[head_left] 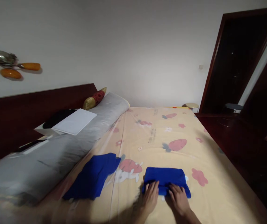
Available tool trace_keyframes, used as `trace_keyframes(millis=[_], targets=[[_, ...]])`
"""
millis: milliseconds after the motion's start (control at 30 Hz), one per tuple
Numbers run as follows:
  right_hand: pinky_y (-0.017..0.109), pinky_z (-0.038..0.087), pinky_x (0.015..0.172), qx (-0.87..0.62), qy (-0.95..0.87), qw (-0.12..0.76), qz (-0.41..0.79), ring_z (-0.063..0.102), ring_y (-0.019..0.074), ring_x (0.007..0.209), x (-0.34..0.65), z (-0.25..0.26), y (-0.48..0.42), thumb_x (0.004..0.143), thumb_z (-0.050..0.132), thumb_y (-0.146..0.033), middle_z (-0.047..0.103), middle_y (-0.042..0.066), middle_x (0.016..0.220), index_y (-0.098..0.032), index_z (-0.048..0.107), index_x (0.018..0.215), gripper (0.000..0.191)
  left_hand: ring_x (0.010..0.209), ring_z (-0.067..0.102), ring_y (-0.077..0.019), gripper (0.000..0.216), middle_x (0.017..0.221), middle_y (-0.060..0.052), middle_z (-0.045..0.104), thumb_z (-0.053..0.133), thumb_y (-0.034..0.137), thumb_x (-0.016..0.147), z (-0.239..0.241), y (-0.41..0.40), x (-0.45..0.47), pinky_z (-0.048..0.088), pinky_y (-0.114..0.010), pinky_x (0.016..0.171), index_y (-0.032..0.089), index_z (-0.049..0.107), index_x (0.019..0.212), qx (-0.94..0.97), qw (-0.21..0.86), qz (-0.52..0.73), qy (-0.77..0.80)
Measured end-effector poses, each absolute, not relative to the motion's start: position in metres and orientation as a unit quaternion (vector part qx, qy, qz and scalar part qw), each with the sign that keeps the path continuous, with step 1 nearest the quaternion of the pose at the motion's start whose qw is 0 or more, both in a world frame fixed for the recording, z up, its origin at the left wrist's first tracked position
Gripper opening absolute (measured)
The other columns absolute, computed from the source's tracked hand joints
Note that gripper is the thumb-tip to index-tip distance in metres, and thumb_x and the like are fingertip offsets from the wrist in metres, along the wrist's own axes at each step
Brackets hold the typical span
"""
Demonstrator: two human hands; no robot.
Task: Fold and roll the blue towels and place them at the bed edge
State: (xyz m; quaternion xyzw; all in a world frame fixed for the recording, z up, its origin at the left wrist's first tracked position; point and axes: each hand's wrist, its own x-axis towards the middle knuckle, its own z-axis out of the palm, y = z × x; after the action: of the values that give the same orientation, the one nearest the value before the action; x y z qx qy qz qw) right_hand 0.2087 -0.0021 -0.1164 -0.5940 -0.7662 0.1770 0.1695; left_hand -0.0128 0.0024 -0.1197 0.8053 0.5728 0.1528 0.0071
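A folded blue cloth [164,175] lies on the bed's patterned sheet, low and right of centre. Its near edge is turned over into a thick fold. My left hand [151,194] is closed on the left part of that fold, fingers bent over it. On the right part, my right hand [178,197] grips the same fold, with its fingers slightly apart. Both thumbs are hard to make out. To the left, apart from both hands, a second blue cloth [92,177] lies loosely spread and creased.
A long grey pillow [82,137] runs along the dark headboard [42,95]. On it rest a white box lid [75,121], a box with something black inside, and a red and gold cushion [95,98]. Stools [191,105] stand beyond the bed, near a dark doorway [243,62].
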Motion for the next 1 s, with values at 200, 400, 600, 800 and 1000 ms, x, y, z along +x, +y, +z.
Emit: trace_keyframes(millis=[200, 400, 600, 800, 1000], targets=[[0.057, 0.03, 0.112, -0.613, -0.754, 0.146, 0.187, 0.047, 0.026, 0.134, 0.245, -0.117, 0.007, 0.096, 0.022, -0.054, 0.058, 0.003, 0.139, -0.031, 0.056, 0.129, 0.053, 0.129, 0.053, -0.0169, 0.044, 0.142, 0.002, 0.056, 0.031, 0.036, 0.098, -0.117, 0.01, -0.033, 0.045, -0.04, 0.107, 0.035, 0.043, 0.14, 0.825, 0.04, 0.137, 0.547], [0.055, 0.032, 0.112, -0.672, -0.719, 0.144, 0.106, 0.038, 0.0273, 0.14, 0.293, -0.139, 0.006, 0.094, 0.031, -0.048, 0.045, 0.006, 0.149, -0.027, 0.057, 0.13, 0.049, 0.131, 0.051, -0.0237, 0.043, 0.143, -0.002, 0.055, 0.034, 0.03, 0.096, -0.127, 0.007, -0.068, 0.042, -0.053, 0.109, 0.034, 0.047, 0.137, 0.787, -0.006, 0.15, 0.598], [0.046, 0.034, 0.114, -0.57, -0.788, 0.151, 0.179, 0.042, 0.0183, 0.138, 0.205, -0.123, 0.012, 0.096, 0.021, -0.053, 0.048, -0.003, 0.147, -0.037, 0.048, 0.136, 0.051, 0.131, 0.051, -0.0149, 0.048, 0.146, 0.001, 0.051, 0.031, 0.031, 0.097, -0.125, 0.018, 0.013, 0.046, -0.035, 0.107, 0.033, 0.034, 0.145, 0.859, 0.046, 0.143, 0.489], [0.054, 0.033, 0.113, -0.625, -0.752, 0.134, 0.16, 0.038, 0.0259, 0.14, 0.26, -0.134, 0.018, 0.095, 0.025, -0.052, 0.048, 0.004, 0.147, -0.03, 0.052, 0.135, 0.052, 0.134, 0.048, -0.0204, 0.047, 0.147, 0.001, 0.049, 0.032, 0.045, 0.097, -0.127, 0.024, -0.043, 0.044, -0.045, 0.107, 0.035, 0.037, 0.142, 0.814, 0.019, 0.107, 0.57], [0.055, 0.033, 0.113, -0.671, -0.715, 0.161, 0.11, 0.031, 0.0268, 0.144, 0.304, -0.153, 0.006, 0.093, 0.03, -0.054, 0.035, 0.003, 0.154, -0.029, 0.043, 0.141, 0.055, 0.135, 0.047, -0.022, 0.05, 0.15, 0.001, 0.045, 0.035, 0.033, 0.096, -0.133, 0.008, -0.08, 0.038, -0.046, 0.11, 0.036, 0.028, 0.145, 0.771, -0.095, 0.147, 0.612]])
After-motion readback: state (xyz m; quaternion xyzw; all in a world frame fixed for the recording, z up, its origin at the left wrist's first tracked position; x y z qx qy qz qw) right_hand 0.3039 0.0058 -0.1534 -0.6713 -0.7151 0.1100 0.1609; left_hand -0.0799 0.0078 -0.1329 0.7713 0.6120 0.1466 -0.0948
